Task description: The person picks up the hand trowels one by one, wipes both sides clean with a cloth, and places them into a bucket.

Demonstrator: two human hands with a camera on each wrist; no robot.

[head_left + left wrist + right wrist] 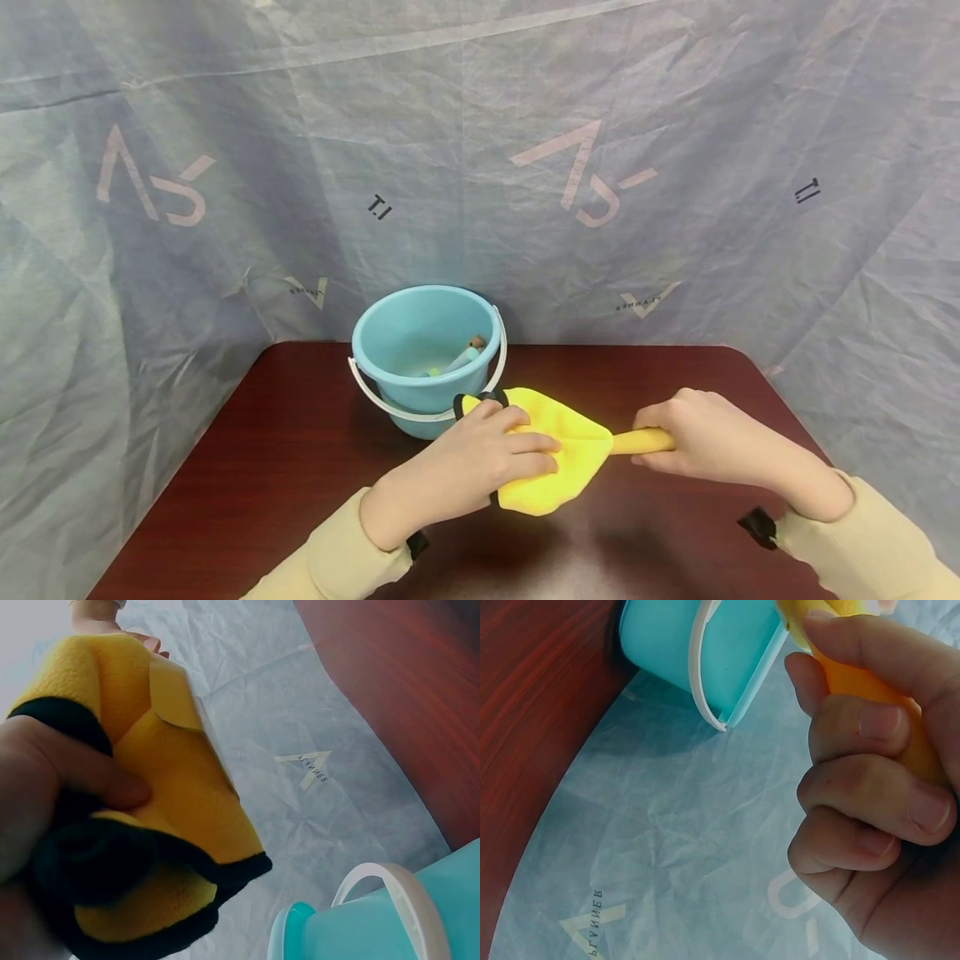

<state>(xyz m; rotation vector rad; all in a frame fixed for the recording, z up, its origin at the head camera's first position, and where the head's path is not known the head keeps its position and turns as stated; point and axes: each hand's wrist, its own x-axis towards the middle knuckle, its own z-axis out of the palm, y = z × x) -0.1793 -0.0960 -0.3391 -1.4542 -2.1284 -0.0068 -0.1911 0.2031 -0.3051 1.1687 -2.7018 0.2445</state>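
Observation:
Both hands hold a yellow fleece piece with black edging (573, 433) above the table, in front of the bucket. A yellow handle (637, 442) sticks out of its right end. My left hand (480, 450) grips the fleece near its black-edged end, fingers over the top; the left wrist view shows the thumb pressed on the yellow cloth (180, 799). Round the handle (870, 682) my right hand (870, 765) is curled, fingers wrapped. A smooth yellow flat part (176, 694) shows beside the fleece; whether it belongs to the handle I cannot tell.
A light-blue bucket (408, 396) with a white carrying handle (367, 392) stands at the back left of the dark red table (300, 450). Inside lie small things, one with a brown tip (477, 342). Grey printed cloth (465, 167) hangs behind the table.

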